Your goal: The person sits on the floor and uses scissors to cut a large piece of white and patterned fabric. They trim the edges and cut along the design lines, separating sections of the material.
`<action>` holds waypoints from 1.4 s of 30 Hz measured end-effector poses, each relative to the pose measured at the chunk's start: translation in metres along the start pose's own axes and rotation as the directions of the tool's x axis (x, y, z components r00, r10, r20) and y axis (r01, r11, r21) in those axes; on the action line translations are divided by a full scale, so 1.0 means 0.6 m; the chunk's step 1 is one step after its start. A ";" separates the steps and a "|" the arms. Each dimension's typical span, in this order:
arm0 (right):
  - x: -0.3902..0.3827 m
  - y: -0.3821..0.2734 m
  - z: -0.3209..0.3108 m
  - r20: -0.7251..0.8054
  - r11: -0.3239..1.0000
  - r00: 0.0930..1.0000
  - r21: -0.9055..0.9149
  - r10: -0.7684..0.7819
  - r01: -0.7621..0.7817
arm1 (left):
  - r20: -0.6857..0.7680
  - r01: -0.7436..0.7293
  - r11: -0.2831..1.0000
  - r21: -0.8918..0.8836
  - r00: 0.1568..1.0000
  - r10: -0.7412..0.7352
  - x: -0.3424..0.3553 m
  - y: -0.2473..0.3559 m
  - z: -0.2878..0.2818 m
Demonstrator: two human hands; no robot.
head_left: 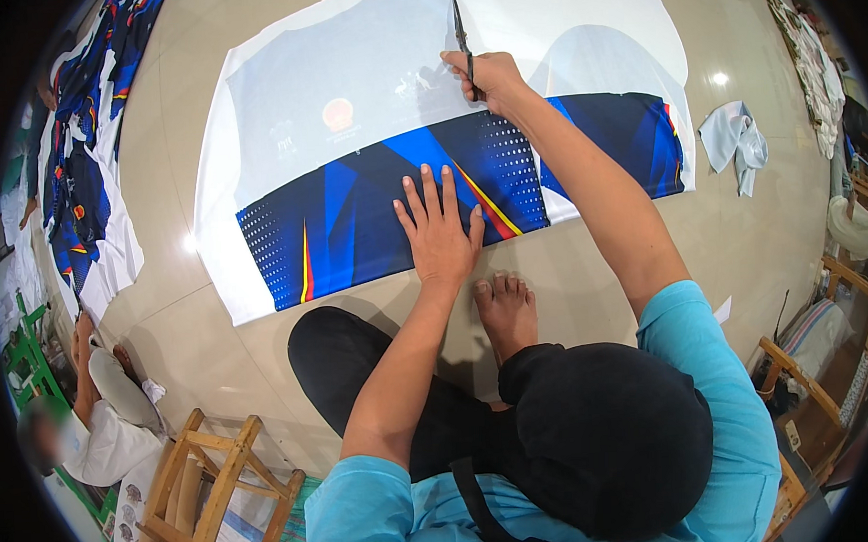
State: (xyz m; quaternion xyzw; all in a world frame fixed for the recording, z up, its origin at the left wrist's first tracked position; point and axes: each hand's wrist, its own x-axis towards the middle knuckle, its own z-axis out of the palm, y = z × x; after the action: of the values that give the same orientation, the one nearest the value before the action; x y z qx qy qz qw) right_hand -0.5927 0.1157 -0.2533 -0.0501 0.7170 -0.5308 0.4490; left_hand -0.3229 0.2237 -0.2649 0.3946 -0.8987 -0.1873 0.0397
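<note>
A wide piece of white fabric (pixel 225 250) lies on the floor, with a dark blue printed panel (pixel 356 216) patterned in bright blue, red, yellow and white dots along its near side. My left hand (pixel 442 234) rests flat on this printed panel, fingers spread. In my right hand (pixel 494 81) is a pair of black scissors (pixel 461 31), blades pointing away from me at the far edge of a pale grey-looking section (pixel 350 59). A second blue printed part (pixel 611 141) lies to the right, partly behind my right forearm.
My bare foot (pixel 507 311) is close to the fabric's near edge. More printed fabric (pixel 87 178) lies at the left, near a seated person (pixel 114 425). A wooden stool (pixel 217 484) stands lower left. A grey cloth scrap (pixel 734 146) sits on the tiled floor at right.
</note>
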 end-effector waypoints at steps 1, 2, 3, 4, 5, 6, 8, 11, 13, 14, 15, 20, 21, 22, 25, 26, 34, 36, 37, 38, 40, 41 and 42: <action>-0.001 0.000 0.002 0.005 1.000 1.000 0.002 0.002 -0.002 | -0.001 0.003 1.000 0.001 1.000 -0.003 -0.001 -0.002 0.000; -0.002 0.000 0.005 0.010 1.000 1.000 0.003 0.004 -0.004 | -0.001 0.006 1.000 0.002 1.000 -0.006 -0.002 -0.004 0.000; -0.002 -0.003 0.005 0.003 1.000 1.000 0.010 0.007 -0.007 | 0.000 0.005 1.000 0.001 1.000 -0.005 -0.002 -0.004 0.000; -0.001 -0.005 0.005 -0.004 1.000 1.000 0.017 0.010 -0.010 | 0.000 0.004 1.000 0.001 1.000 -0.004 -0.001 -0.004 0.000; -0.001 -0.008 0.005 -0.010 1.000 1.000 0.024 0.013 -0.013 | 0.001 0.004 1.000 0.001 1.000 -0.004 -0.001 -0.004 0.000; 0.001 -0.011 0.006 -0.013 0.999 1.000 0.029 0.015 -0.014 | 0.003 0.004 1.000 0.001 1.000 -0.004 -0.001 -0.004 -0.001; 0.006 -0.016 0.008 -0.017 0.999 1.000 0.038 0.018 -0.017 | 0.006 0.005 1.000 0.001 1.000 -0.005 -0.001 -0.003 -0.002; 0.015 -0.020 0.006 -0.042 1.000 0.999 0.012 0.019 -0.018 | 0.012 0.003 1.000 -0.009 1.000 -0.003 0.000 -0.001 -0.001; 0.017 -0.021 0.008 -0.038 1.000 0.999 0.010 0.010 -0.010 | 0.015 0.007 1.000 -0.006 1.000 -0.007 0.000 -0.001 -0.001; 0.018 -0.021 0.009 -0.037 1.000 0.999 0.009 0.006 -0.006 | 0.016 0.010 1.000 -0.005 1.000 -0.009 0.000 -0.001 -0.001; 0.018 -0.022 0.011 -0.032 1.000 0.999 0.015 0.008 -0.007 | 0.015 0.010 1.000 -0.002 1.000 -0.010 -0.001 -0.002 0.000; 0.023 -0.021 0.014 -0.016 0.999 1.000 0.038 0.022 -0.021 | 0.004 0.010 1.000 0.009 1.000 -0.010 -0.002 -0.005 0.001; 0.027 -0.019 0.011 -0.012 1.000 1.000 0.027 0.015 -0.014 | 0.005 0.006 1.000 0.007 1.000 -0.006 -0.001 -0.003 0.001; 0.031 -0.016 0.006 -0.008 1.000 1.000 0.016 0.008 -0.008 | 0.006 0.003 1.000 0.006 1.000 -0.003 0.000 -0.001 0.002; 0.034 -0.015 0.003 -0.013 1.000 1.000 0.001 0.002 -0.002 | 0.008 -0.001 1.000 0.000 1.000 0.001 0.001 0.000 0.002; 0.033 -0.016 0.003 -0.019 1.000 1.000 -0.002 0.003 -0.003 | 0.009 -0.002 1.000 -0.003 1.000 0.002 0.001 0.000 0.002; 0.047 -0.037 -0.003 0.006 0.999 1.000 0.048 0.006 -0.006 | 0.006 0.003 1.000 -0.009 1.000 -0.003 0.000 -0.001 0.001; 0.052 -0.041 -0.003 0.016 0.999 1.000 0.049 0.010 -0.011 | 0.006 0.005 1.000 -0.010 1.000 -0.004 0.000 -0.001 0.001; 0.054 -0.043 -0.002 0.018 0.999 1.000 0.048 0.014 -0.015 | 0.004 0.005 1.000 -0.010 1.000 -0.005 0.000 -0.002 0.000; 0.055 -0.045 -0.002 0.019 0.999 1.000 0.048 0.019 -0.020 | 0.003 0.005 1.000 -0.010 1.000 -0.005 -0.001 -0.003 0.000; 0.055 -0.046 0.002 0.021 0.999 1.000 0.044 0.018 -0.019 | 0.006 0.009 1.000 -0.002 1.000 -0.009 -0.002 -0.005 0.000; 0.055 -0.047 0.003 0.022 0.999 1.000 0.042 0.018 -0.019 | 0.007 0.010 1.000 0.002 1.000 -0.010 -0.002 -0.006 -0.001; 0.059 -0.046 -0.001 0.034 1.000 0.999 0.030 0.007 -0.008 | 0.003 0.005 1.000 0.002 1.000 -0.005 -0.001 -0.004 0.000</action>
State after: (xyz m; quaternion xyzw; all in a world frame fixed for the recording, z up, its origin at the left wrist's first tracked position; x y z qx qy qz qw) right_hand -0.6252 0.0849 -0.2517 -0.0498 0.7014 -0.5389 0.4639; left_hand -0.3207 0.2230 -0.2660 0.3967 -0.8979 -0.1873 0.0374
